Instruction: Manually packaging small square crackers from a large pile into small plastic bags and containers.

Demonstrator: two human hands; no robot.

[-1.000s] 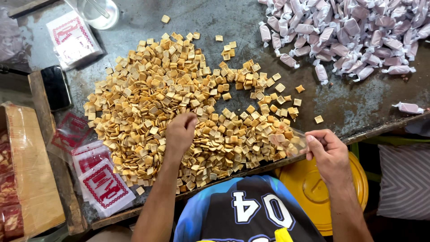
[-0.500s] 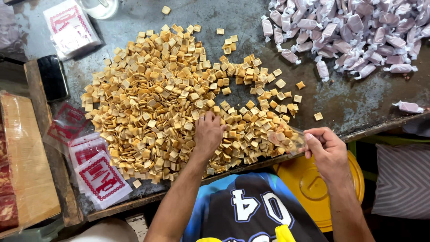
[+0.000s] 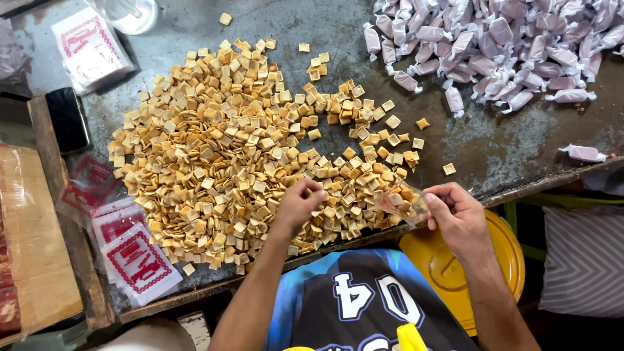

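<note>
A broad heap of small square golden crackers (image 3: 227,143) covers the grey metal tabletop (image 3: 507,146). My left hand (image 3: 298,205) rests on the heap's near edge, fingers curled around a few crackers. At the table's front edge my right hand (image 3: 457,214) pinches a small clear plastic bag (image 3: 398,200) that holds several crackers. The bag's mouth faces my left hand.
Several filled, twisted packets (image 3: 494,45) are piled at the back right; one (image 3: 584,153) lies apart. Empty red-printed bags (image 3: 133,257) lie at the front left, more (image 3: 88,49) at the back left beside a clear container (image 3: 130,13). A yellow lid (image 3: 442,260) sits below the table edge.
My left hand has slid right along the heap's near edge toward the bag, gathering crackers. My right hand has stayed at the table edge with the bag.
</note>
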